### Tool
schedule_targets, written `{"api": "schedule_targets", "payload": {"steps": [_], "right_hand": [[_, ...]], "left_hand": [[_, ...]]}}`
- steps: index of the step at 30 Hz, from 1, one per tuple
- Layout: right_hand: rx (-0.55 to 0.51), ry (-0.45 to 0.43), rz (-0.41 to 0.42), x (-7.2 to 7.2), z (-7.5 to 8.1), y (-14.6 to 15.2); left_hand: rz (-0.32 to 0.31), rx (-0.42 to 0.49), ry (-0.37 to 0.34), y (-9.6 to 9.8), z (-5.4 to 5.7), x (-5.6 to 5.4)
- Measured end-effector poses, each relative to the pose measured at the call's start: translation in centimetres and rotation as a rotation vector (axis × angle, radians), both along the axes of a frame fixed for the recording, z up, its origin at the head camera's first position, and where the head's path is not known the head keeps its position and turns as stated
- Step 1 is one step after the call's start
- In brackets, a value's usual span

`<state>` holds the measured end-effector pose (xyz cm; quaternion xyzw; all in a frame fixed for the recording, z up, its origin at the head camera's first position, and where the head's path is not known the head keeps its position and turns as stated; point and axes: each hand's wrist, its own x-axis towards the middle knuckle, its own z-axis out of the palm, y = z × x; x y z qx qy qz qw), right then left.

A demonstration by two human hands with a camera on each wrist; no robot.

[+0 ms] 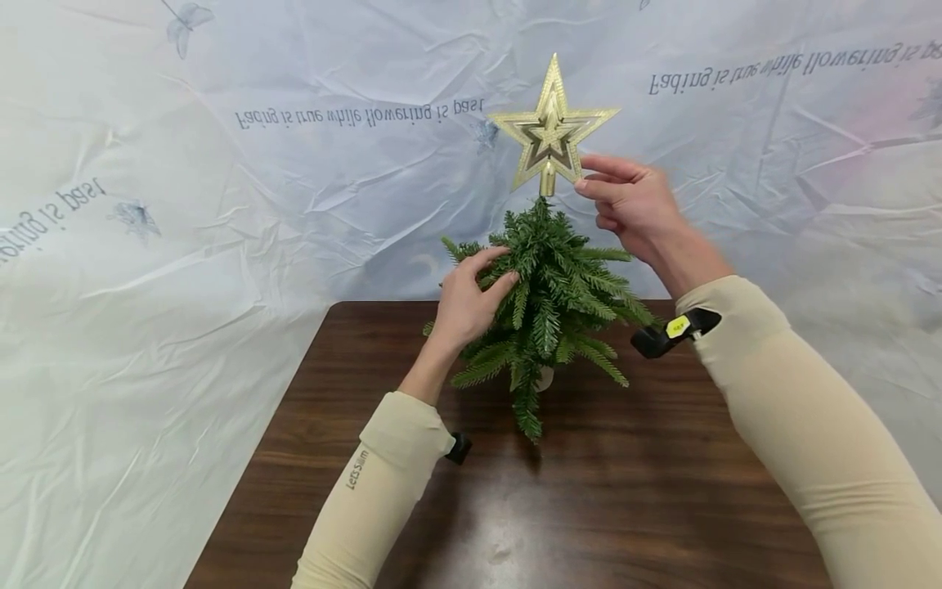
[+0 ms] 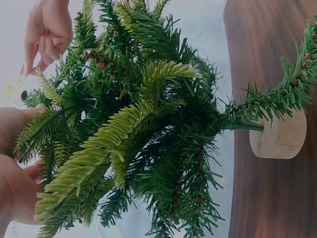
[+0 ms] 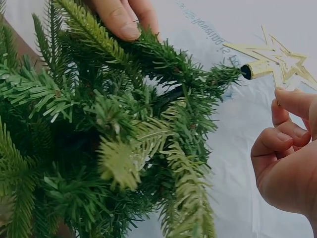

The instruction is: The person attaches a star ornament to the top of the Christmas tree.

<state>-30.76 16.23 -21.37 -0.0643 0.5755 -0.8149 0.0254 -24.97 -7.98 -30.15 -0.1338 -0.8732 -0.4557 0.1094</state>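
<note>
Head view: a small artificial tree is seen standing on a dark wooden counter, close to the counter's far edge and about midway along it; a gold star is seated on the tree's tip by a short gold stem, upright, its points spread against the crumpled white printed sheet that hangs behind the counter and down past its left edge; the left hand is laid against the upper left branches, its fingers curled into the needles so that the foliage is gripped; the right hand is held just right of the star, its thumb and forefinger closed on the star's lower right point, the other fingers curled beneath; both forearms are covered by cream sleeves, and a small black device is strapped at the right wrist.

Left wrist view: the tree is shown sideways, its thin stem set in a round pale wooden base that rests on the counter; the left hand's fingers are seen among the branch tips at the frame's left edge.

Right wrist view: the star's gold stem is seen fitted over the topmost twig; the right hand's forefinger is touching the star's lower edge, while the remaining fingers are folded toward the palm.
</note>
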Motion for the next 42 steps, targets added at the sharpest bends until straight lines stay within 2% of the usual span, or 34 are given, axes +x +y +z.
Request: {"api": "schedule_targets", "payload": {"steps": [19, 31, 37, 42], "right_hand": [[0.066, 0.011, -0.031, -0.2, -0.7, -0.3], [0.133, 0.051, -0.042, 0.2, -1.4, -0.2], [0.158, 0.115, -0.046, 0.3, -2.0, -0.3], [0.219, 0.181, -0.075, 0.2, -2.3, -0.6]], "left_hand": [[0.004, 0.004, -0.012, 0.3, 0.0, 0.2], [0.013, -0.004, 0.000, 0.3, 0.0, 0.3], [0.014, 0.000, -0.009, 0.3, 0.0, 0.4], [0.017, -0.002, -0.007, 0.2, 0.0, 0.4]]}}
